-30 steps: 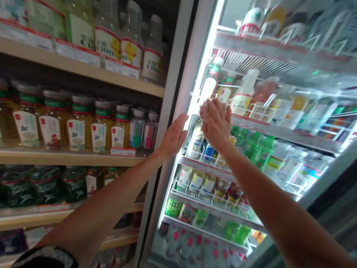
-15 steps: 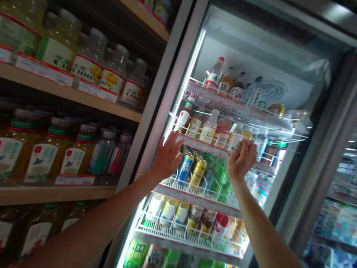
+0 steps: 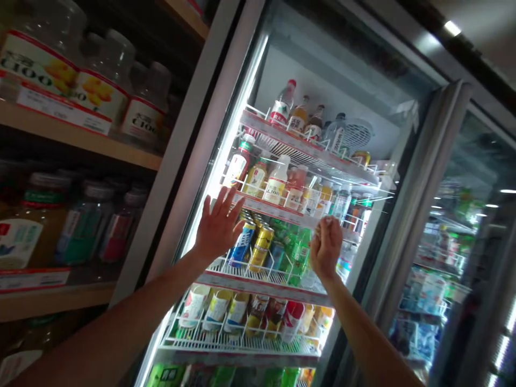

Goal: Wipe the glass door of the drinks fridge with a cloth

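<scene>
My left hand (image 3: pixel 217 226) is open, fingers spread, in front of the left side of a lit drinks fridge (image 3: pixel 237 16). Whether its palm touches the glass I cannot tell. Toward the fridge's right side, my right hand (image 3: pixel 327 247) is closed, with something pale and crumpled at its fingers that is too small to name. Behind the hands stand a blue can (image 3: pixel 242 244), a gold can (image 3: pixel 262 248) and green bottles (image 3: pixel 300 252). Above them is a shelf row with a C100 bottle (image 3: pixel 277 180) and a pink bottle (image 3: pixel 296 187).
On the left, a wooden shelf (image 3: pixel 80 131) carries large juice bottles (image 3: pixel 102 80) and price tags. Fridge racks below hold yellow cups (image 3: pixel 217 309) and a red bottle (image 3: pixel 292 320). A second glass-fronted fridge (image 3: pixel 435 269) stands to the right, beyond a metal door frame (image 3: pixel 419 188).
My view has turned to the right, so the fridge and shelf sit further left and more of the second fridge shows. My left fingers are spread wider; the right hand stays closed.
</scene>
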The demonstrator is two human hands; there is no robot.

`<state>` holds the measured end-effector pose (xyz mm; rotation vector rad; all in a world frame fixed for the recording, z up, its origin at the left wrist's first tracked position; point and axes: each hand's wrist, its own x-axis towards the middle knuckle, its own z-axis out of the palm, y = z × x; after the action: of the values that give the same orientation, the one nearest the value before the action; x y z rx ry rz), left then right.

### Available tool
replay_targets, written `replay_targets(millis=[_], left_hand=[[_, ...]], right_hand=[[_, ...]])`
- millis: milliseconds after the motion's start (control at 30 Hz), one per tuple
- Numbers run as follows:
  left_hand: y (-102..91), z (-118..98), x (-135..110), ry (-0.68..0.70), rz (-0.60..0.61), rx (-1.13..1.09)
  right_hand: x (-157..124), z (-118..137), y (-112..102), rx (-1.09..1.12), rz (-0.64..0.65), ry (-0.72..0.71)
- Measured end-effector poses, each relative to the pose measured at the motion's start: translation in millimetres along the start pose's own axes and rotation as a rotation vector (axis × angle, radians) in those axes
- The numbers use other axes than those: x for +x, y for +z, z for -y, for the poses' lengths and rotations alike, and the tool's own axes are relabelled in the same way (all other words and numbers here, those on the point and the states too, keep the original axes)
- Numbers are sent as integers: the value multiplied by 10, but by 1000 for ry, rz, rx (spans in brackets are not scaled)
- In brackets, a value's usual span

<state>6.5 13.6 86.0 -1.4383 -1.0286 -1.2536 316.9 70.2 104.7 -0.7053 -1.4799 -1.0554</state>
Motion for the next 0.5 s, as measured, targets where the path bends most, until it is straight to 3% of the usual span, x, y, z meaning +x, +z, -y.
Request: replay_targets(millis=[67,100,200,267,367,500], left_hand=[[-6,-1,0,-8,17,4],[-8,-2,-1,-12,24,7],[-9,-5,-4,-13,24,17],[-8,-8,-5,-8,17,20],[-14,-12,-1,-4,21,20],[-28,-14,8,-10,33,25]], right_hand=[[-84,-58,-27,4,59,-83],[-95,-155,-60,-14,37,-42],[-28,-560,-178,-98,-153,280],[29,-713,-206,-122,-228,396],[24,-611,-148,-98,-188,344],[-12,-462,-131,-32,58,55]])
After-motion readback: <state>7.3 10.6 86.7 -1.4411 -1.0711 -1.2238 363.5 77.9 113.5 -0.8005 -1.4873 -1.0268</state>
